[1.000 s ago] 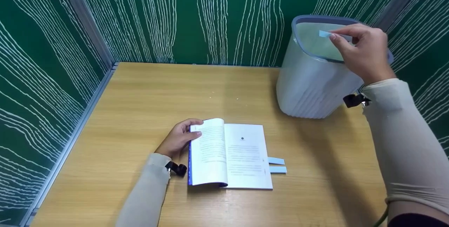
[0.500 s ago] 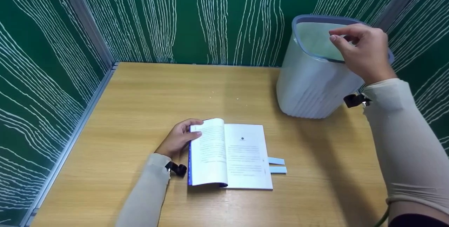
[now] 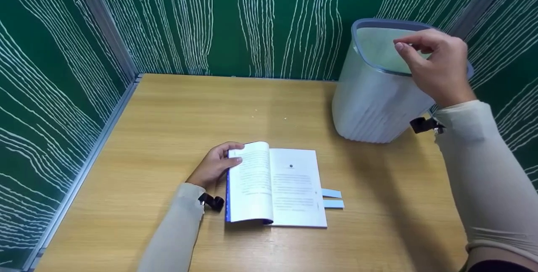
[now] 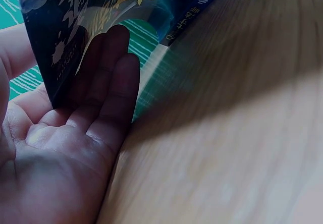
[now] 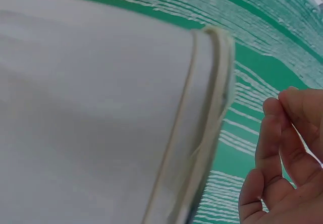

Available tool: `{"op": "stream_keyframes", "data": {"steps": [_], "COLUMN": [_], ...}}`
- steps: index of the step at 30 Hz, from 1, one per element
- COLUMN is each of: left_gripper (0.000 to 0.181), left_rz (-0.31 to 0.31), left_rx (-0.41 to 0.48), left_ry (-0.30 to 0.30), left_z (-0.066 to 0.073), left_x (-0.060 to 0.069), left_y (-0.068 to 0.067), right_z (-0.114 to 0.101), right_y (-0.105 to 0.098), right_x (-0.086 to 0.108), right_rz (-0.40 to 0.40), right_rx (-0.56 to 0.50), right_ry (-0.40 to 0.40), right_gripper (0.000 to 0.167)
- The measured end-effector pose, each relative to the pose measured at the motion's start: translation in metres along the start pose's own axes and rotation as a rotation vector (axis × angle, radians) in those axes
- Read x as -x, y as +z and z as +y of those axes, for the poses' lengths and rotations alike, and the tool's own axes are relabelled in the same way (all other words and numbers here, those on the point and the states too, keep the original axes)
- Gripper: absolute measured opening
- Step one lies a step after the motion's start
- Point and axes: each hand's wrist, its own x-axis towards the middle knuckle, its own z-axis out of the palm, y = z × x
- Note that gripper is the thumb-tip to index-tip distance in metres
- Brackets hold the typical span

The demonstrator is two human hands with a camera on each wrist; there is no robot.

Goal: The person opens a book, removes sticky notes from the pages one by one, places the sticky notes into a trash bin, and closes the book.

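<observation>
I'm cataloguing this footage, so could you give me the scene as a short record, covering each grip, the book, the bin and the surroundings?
Left grip: holds the book's left side, thumb on the page
Right grip: above the bin's rim, thumb and fingertip together, nothing visible between them
Book: open, left side raised
Blue strips: two, sticking out past the book's right edge
Bin: upright, bottom inside hidden
Surface: wooden table
Backdrop: green, white lines
</observation>
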Motion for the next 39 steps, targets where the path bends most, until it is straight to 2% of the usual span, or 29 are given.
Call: {"op": "stream_keyframes", "data": {"steps": [9,18,27,31,39], "left_gripper": [0.043,0.044,0.044,0.043,0.044], "left_rz": [0.007,0.014,0.035,0.027,0.022], "left_rx": [-0.026,-0.031,-0.053,-0.045,-0.043], "left_ry": [0.006,-0.012,-0.004,-0.01,-0.017], "left_z": [0.001,0.002,-0.001,-0.001,0.0], "left_x": [-0.003,0.001,0.002,0.001,0.0], "left_y": [0.001,-0.001,-0.001,-0.001,-0.001], "right_z": [-0.007,-0.022,-0.003,0.005,0.025], "right_y": [0.013,0.034,0.056,0.066,0.09], "right_x": [0.027,0.059,0.08,0.097,0.131], "right_rz": [-0.045,-0.104,-0.218,-0.287,-0.414], "right_rx": [-0.028,-0.089,-0.138,-0.162,-0.186], "right_ry": [-0.129,-0.304,-0.401,-0.401,-0.337], "right_gripper": [0.02,0.013,0.019,0.02,0.017]}}
